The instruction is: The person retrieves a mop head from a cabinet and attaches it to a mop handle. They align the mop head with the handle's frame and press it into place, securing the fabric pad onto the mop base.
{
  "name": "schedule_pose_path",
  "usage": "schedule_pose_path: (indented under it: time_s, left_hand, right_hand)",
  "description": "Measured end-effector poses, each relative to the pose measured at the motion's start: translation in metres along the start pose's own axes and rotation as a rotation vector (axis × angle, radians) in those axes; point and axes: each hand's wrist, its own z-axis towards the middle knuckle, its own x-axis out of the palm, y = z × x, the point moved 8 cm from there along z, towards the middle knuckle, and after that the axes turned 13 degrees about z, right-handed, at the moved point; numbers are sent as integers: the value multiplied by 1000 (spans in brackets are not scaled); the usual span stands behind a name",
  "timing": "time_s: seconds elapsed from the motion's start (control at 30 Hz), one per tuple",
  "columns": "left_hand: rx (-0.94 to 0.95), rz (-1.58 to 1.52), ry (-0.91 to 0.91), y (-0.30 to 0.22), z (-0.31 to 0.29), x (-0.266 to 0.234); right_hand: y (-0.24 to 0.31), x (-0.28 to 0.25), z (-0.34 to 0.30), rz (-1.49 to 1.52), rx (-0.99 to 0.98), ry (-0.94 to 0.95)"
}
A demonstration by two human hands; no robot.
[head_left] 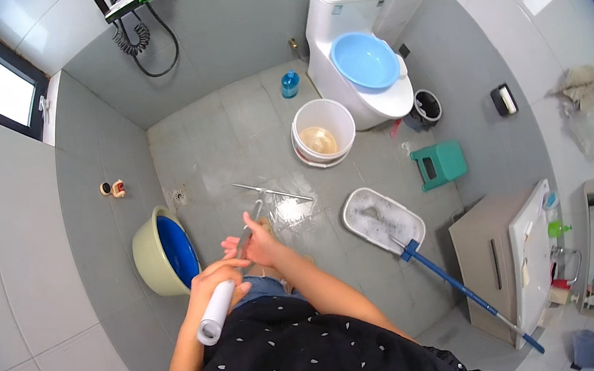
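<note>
In the head view I have a squeegee (249,236) with a long grey pole, a fat white handle end and a thin crossbar (273,192) low over or on the wet floor. My left hand (212,278) is closed round it by the white handle. Beside it my right hand (260,246) is open, its thumb and fingers spread around the pole, which lies against the palm. A cream tub (146,263) with a blue inside stands left of my hands.
Ahead are a white bucket (345,118) holding cloudy liquid, a blue bottle (290,85) and a toilet (325,58) bearing a blue basin (366,60). Rightward are a green stool (441,165), a soapy basin (355,207) with a blue-handled mop (453,282), and a vanity cabinet (486,257).
</note>
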Motion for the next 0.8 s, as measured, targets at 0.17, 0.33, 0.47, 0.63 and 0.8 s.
schedule_pose_path:
  time_s: [0.17,0.33,0.47,0.63,0.8]
  left_hand:
    - [303,-40,425,-64,-3,49]
    - [294,-88,502,-91,10,79]
    - [377,-169,513,-102,17,98]
    - [469,-191,628,-85,46,99]
    - [491,-199,499,-49,87,82]
  right_hand:
    - [42,-88,-20,-79,-321,-67]
    - [64,-135,-54,432,-313,11]
    - [84,-160,-73,944,-383,110]
    - [126,-143,-86,842,-620,78]
    - [168,-91,-69,439,-548,-181]
